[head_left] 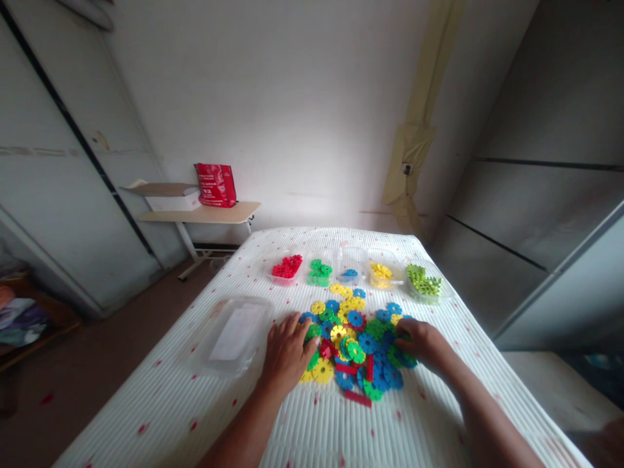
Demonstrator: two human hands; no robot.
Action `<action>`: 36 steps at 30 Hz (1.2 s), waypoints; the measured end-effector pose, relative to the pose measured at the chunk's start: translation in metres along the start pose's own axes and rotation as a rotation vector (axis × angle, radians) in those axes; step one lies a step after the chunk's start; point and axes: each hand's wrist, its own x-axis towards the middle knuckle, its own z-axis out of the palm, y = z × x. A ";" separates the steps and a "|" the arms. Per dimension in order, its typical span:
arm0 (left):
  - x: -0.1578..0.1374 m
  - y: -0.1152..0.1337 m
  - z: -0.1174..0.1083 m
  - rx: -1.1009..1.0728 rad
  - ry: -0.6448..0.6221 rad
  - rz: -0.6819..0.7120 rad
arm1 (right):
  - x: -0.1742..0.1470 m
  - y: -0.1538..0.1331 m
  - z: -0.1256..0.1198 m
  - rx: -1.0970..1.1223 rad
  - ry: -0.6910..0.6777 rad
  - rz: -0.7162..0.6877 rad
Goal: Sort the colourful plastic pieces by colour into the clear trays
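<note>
White red-flecked tabletop: disc pile, five tubs, clear plastic tray/lid.

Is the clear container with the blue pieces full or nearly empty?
Nearly empty: the clear container shows only a few blue pieces low at its near end, with bare plastic behind them.

From here the heaped pieces show blue, yellow, green and red. The white, finely striped tablecloth carries red flecks.

notched plastic discs, blue, yellow, green, heaped loosely, overlapping; red bars among them, one at near edge.
</note>
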 end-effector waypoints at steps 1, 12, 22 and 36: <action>0.000 0.000 0.000 0.001 -0.001 -0.001 | 0.001 0.002 0.001 0.031 0.016 -0.008; 0.001 0.000 -0.002 0.006 -0.021 0.007 | 0.002 -0.005 -0.001 0.274 0.164 -0.037; 0.000 0.003 -0.005 -0.004 -0.011 -0.004 | 0.008 -0.012 0.010 0.258 0.198 -0.098; 0.000 0.001 -0.003 -0.009 -0.009 0.002 | 0.002 -0.010 0.004 0.347 0.055 -0.142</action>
